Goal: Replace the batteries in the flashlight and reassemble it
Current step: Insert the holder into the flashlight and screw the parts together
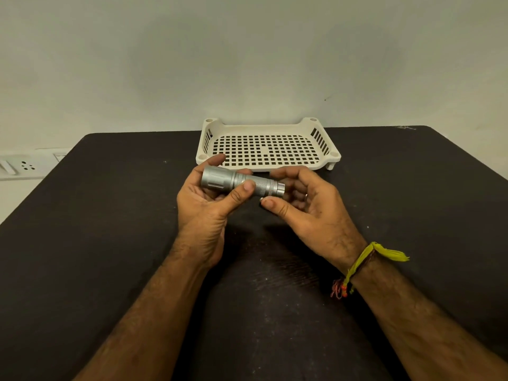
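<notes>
A silver flashlight (pixel 242 183) lies crosswise in the air above the black table, its wide head to the left and its narrow tail to the right. My left hand (pixel 204 204) grips it, thumb on the knurled body and fingers behind the head. My right hand (pixel 305 204) is cupped around the tail end, with its fingers curled behind it and its thumb just below. A small silvery bit (pixel 261 199) shows at the tip of that thumb; I cannot tell what it is or whether the hand holds it. No loose batteries are visible.
A cream perforated plastic tray (pixel 319 163) stands empty on the black table (pixel 110 243) just beyond my hands, against the wall. A white wall socket (pixel 26 166) sits at the far left.
</notes>
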